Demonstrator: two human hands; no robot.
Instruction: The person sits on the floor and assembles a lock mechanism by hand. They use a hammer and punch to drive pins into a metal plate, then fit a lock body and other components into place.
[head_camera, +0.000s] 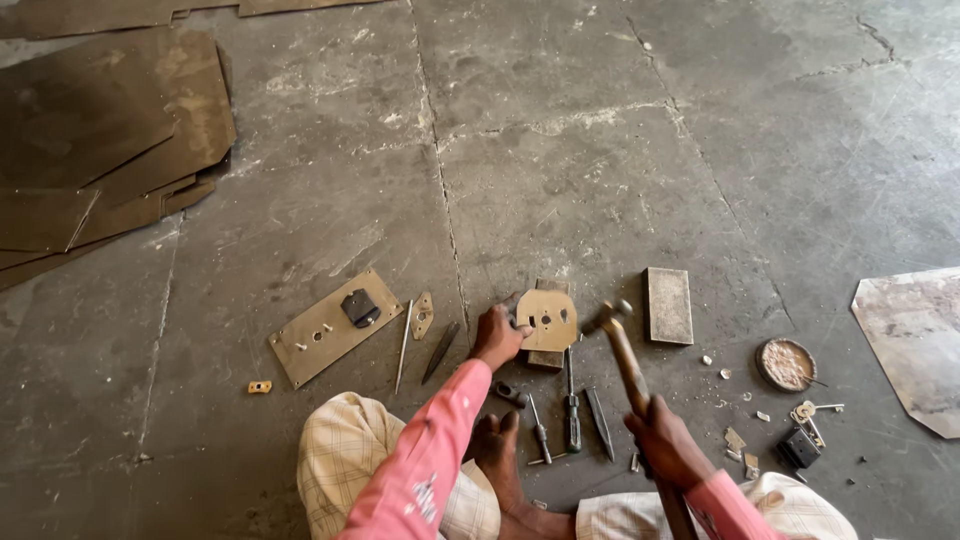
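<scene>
Hammer (630, 365) with a long wooden handle and small metal head sits in the right hand (668, 440), fingers wrapped tight, low and right of the middle. Just above, the left hand (497, 335) pinches a flat brown metal plate (548, 320) with small holes, resting on a block (546, 355). Farther up lies grey stone floor (560, 150).

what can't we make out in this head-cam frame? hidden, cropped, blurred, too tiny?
- Block, head view: mostly covered by the small holed plate the left hand holds on it.
- Hammer: head motion-blurred; handle end cut off by the bottom edge, past the right hand.
- Bits beside the round tin: too small to identify.
- Metal sheet, right: cropped by the frame edge.
</scene>
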